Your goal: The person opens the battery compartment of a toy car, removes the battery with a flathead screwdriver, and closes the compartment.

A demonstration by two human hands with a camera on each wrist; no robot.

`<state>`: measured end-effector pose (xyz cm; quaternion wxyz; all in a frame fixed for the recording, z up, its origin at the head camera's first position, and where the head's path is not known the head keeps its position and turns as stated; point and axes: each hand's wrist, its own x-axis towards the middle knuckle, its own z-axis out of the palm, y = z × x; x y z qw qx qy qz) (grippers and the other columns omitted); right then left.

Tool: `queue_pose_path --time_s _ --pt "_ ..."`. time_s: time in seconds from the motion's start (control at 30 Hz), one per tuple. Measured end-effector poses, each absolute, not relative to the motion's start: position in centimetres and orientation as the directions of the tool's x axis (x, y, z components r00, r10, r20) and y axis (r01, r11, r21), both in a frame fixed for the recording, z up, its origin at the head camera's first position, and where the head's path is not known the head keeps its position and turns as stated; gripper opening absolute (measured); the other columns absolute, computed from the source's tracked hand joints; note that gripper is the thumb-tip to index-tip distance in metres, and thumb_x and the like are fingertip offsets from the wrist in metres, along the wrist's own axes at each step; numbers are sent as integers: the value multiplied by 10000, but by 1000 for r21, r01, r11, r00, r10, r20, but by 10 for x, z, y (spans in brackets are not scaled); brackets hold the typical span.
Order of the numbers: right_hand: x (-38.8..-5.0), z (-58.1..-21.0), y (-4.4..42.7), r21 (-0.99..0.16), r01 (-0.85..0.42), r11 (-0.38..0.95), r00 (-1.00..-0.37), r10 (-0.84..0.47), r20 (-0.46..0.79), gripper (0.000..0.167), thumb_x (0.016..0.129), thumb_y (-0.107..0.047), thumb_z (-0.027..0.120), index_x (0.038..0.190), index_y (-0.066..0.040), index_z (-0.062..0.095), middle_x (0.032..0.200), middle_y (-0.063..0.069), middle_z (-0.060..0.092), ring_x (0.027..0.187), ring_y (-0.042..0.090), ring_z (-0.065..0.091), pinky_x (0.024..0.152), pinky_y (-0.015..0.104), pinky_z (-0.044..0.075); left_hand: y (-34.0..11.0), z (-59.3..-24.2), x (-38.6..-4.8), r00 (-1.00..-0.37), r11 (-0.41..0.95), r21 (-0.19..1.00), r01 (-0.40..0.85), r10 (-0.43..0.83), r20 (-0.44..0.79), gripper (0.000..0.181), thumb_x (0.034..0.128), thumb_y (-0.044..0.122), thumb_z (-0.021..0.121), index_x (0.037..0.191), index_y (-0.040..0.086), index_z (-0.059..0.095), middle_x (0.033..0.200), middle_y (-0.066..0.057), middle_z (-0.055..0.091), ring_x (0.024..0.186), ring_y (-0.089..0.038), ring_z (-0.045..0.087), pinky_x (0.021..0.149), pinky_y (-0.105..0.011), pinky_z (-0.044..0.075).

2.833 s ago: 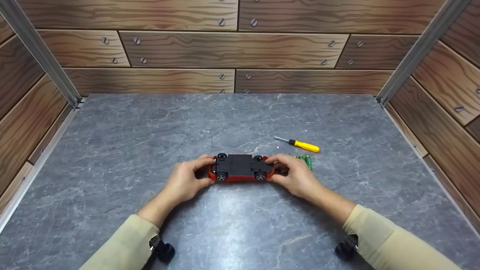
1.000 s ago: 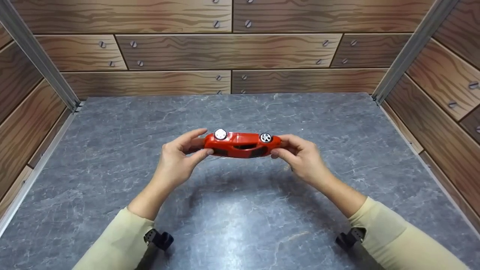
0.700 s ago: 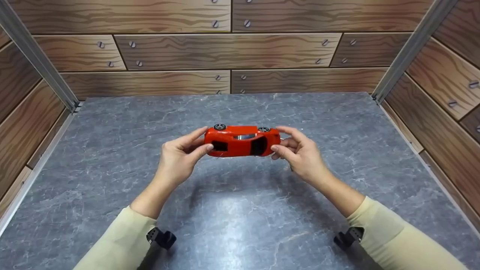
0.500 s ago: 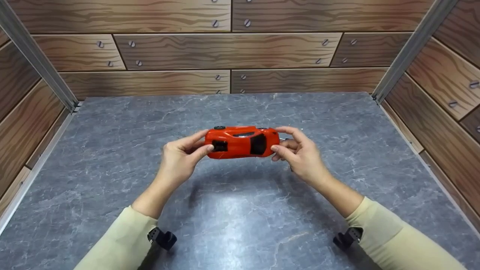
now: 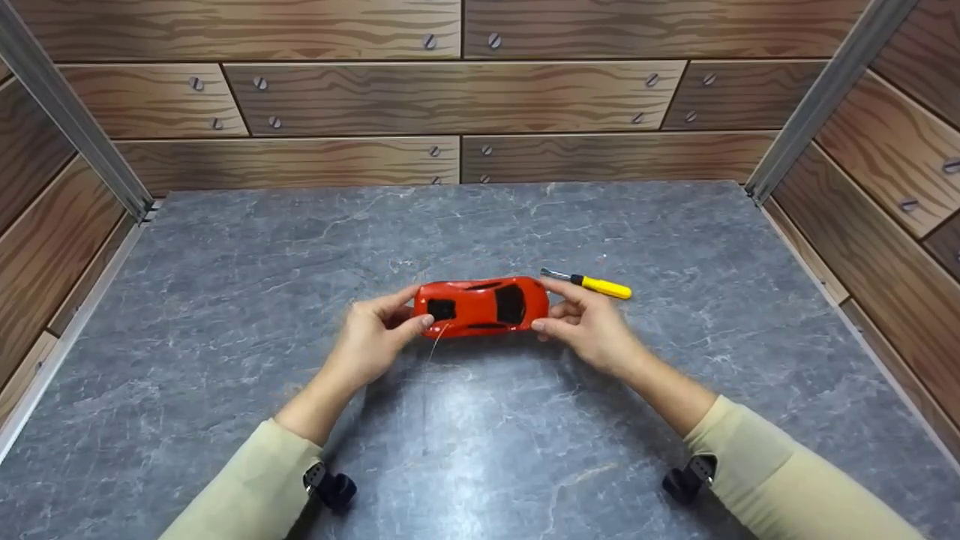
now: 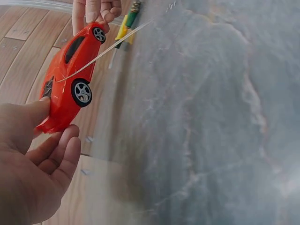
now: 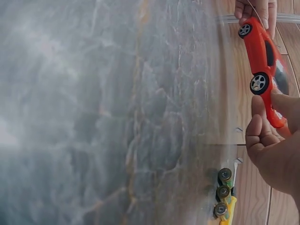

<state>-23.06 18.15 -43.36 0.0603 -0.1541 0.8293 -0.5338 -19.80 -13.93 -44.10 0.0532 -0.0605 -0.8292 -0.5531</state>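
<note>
A red toy car [image 5: 480, 307] is held level above the table, roof up, with dark windows and silver-spoked wheels. My left hand [image 5: 373, 335] pinches its left end, thumb on top, fingers at the side and beneath. At the other end my right hand [image 5: 592, 330] grips it the same way. From the car's body near the left thumb a thin pale strand [image 6: 104, 53] sticks out. In the right wrist view, several wheels are hidden; two dark tires with silver hubs show on the red car [image 7: 255, 51].
A yellow-handled screwdriver [image 5: 606, 287] lies just beyond my right hand. Three green batteries [image 7: 223, 191] lie beside it, hidden behind the hand in the head view. Grey marbled table [image 5: 480, 435]; wood-patterned panels [image 5: 457, 97] rise behind and at both sides.
The car, earlier wheels up near the table, was lifted and rolled until its roof shows. In the last half second both hands lowered it toward me, uncovering the screwdriver.
</note>
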Motion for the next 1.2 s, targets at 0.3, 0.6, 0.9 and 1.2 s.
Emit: queue_pose_path --time_s 0.3,0.6,0.9,1.2 --pt "-229 -443 180 -841 -173 513 -946 -324 -3 667 937 -106 826 1535 -31 542 860 63 746 742 215 731 599 221 519 -140 -450 -200 -998 396 917 49 65 25 607 908 148 865 1469 95 642 1030 -85 795 836 -174 718 657 -254 589" --pt "-227 -443 178 -751 -200 629 -950 -311 -7 659 946 -144 826 1531 -29 548 915 49 731 727 151 673 622 248 527 -138 -453 -204 -998 436 900 20 67 -10 626 910 206 868 1483 114 634 998 -47 781 883 -171 684 728 -276 558" --pt "-229 -445 177 -756 -167 633 -962 -273 -17 614 959 -141 812 1501 8 565 1036 124 746 809 177 705 722 299 602 -137 -452 -210 -997 476 879 -23 55 -56 620 921 247 858 1485 119 633 1011 -59 747 876 -183 641 718 -278 534" --pt "-234 -448 179 -757 -166 632 -965 -261 -6 579 953 -152 818 1458 29 601 1106 154 757 859 203 716 731 303 601 -134 -452 -216 -994 430 901 -61 53 -92 608 915 209 861 1471 99 641 1117 -98 751 949 -207 665 761 -283 559"
